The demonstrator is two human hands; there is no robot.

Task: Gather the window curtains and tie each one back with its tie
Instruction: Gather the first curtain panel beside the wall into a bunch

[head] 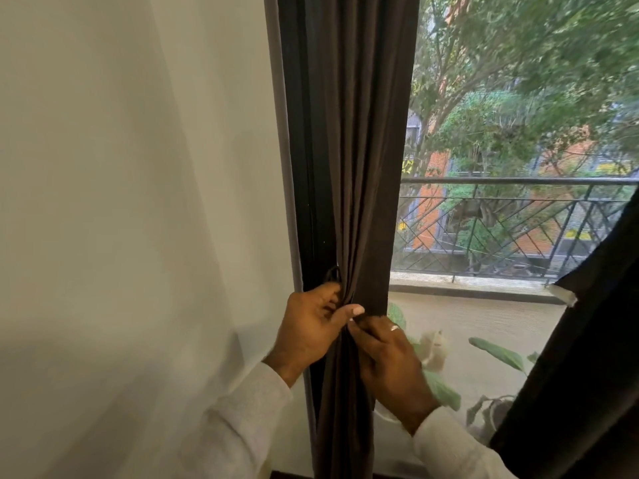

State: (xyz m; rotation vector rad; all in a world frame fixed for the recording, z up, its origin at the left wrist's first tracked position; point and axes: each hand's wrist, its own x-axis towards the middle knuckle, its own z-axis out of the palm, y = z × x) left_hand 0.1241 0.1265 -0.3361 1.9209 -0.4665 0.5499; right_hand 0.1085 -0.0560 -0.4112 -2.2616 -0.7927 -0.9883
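where the dark brown fabric curtain hangs bunched into narrow folds against the left edge of the window frame, both hands meet on it at its gathered waist. the left hand comes in from the wall side, its fingers curled round the bunched cloth and its thumb laid across the front of the folds. the right hand sits just below and to the right, touching the left thumb, its fingers bent and pinching at the same spot on the curtain; a pale ring shows on one of them. whether a tie is held between the fingers cannot be told, since anything there is as dark as the cloth. a small dark ring-shaped hook shows just above the left hand, at the curtain's left edge beside the frame. both arms wear white long sleeves. a second dark curtain hangs at the right edge of the window, well apart from the hands, with a pale strip sticking out from its edge. beyond the glass are a black metal balcony railing, green trees and large green leaves.
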